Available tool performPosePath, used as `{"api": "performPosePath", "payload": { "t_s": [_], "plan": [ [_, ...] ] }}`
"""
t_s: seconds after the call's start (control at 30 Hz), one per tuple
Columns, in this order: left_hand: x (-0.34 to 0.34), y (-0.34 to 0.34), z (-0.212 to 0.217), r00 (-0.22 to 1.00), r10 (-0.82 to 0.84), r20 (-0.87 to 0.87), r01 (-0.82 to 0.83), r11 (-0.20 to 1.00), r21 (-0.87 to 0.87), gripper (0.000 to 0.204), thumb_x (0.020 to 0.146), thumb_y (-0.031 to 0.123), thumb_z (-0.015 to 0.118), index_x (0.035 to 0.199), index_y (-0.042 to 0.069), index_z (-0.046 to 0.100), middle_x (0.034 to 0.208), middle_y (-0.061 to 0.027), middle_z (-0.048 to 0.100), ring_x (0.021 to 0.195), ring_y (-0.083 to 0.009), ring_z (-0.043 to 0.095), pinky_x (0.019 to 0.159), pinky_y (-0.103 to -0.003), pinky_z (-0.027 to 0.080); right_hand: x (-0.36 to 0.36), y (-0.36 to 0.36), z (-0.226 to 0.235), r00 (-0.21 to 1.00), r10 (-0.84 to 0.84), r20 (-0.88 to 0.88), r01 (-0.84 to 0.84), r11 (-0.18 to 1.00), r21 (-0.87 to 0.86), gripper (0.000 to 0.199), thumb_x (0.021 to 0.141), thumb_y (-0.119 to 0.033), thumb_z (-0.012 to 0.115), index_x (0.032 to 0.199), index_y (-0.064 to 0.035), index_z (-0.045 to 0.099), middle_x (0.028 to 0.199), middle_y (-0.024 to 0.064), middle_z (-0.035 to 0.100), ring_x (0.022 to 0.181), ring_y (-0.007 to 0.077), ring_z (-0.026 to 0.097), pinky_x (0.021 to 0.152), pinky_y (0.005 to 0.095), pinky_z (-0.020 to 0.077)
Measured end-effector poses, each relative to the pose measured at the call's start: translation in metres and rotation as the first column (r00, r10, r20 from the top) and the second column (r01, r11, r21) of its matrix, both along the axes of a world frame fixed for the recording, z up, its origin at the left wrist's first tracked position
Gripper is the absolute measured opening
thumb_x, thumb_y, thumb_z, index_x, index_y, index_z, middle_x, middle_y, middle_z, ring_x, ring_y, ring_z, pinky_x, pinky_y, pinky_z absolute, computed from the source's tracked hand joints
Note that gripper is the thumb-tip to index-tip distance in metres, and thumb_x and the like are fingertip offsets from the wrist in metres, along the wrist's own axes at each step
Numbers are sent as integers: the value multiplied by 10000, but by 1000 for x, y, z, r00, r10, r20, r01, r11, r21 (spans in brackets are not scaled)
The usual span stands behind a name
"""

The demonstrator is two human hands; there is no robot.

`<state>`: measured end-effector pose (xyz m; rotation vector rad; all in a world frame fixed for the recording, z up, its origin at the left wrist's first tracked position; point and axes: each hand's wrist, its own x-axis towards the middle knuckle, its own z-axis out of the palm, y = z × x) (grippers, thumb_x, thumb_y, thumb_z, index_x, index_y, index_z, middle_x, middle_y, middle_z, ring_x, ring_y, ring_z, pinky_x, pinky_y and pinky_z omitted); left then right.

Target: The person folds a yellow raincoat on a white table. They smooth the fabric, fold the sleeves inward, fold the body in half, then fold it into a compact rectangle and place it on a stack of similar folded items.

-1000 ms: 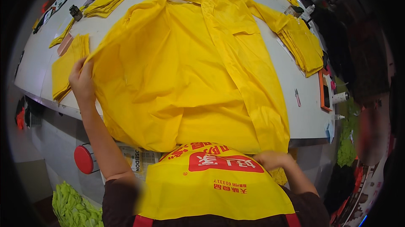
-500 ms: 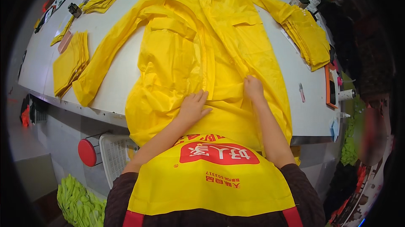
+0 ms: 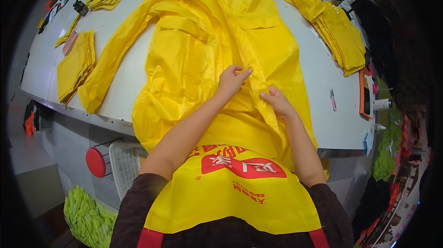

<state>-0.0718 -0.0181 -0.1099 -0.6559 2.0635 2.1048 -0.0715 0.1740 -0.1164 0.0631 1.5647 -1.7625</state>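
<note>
A long-sleeved yellow raincoat (image 3: 184,59) lies spread over the table, its front opening toward me and its sleeves reaching out to both sides. My left hand (image 3: 232,82) is at the edge of the right front panel, fingers curled and pinching the placket near a small round snap. Lower on the same edge, my right hand (image 3: 278,103) is closed on the fabric with its thumb on top. The raincoat's lower part hangs over the table edge toward my yellow apron (image 3: 217,206), which has a red printed patch.
Folded yellow stacks lie left (image 3: 78,65) and right (image 3: 341,40) on the white table (image 3: 120,102). Small pink-handled snips (image 3: 332,100) and an orange tray (image 3: 365,93) sit at the right. Below the left edge are a red stool (image 3: 95,162) and a white basket (image 3: 124,165).
My left hand has moved up and right from the middle of the raincoat to the placket edge. My right hand has shifted slightly down, and the front panel's edge has turned.
</note>
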Motion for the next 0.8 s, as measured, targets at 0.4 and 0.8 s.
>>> {"api": "performPosePath", "payload": {
  "t_s": [0.4, 0.8],
  "plan": [
    [7, -7, -32, 991, 4, 133, -61, 901, 429, 185, 772, 86, 612, 921, -3, 547, 766, -53, 581, 639, -136, 570, 558, -250, 500, 28, -41, 44, 290, 517, -805, 542, 605, 583, 190, 761, -59, 545, 946, -21, 525, 857, 155, 582, 765, 340, 551, 645, 400, 461],
    [7, -11, -20, 969, -139, 202, 15, 856, 516, 93, 805, 147, 575, 858, 72, 564, 770, -22, 583, 700, -120, 561, 611, -262, 475, 4, -63, 13, 226, 592, -774, 427, 654, 624, 48, 742, -29, 527, 790, -37, 525, 754, 128, 553, 720, 295, 589, 601, 380, 507]
  ]
}}
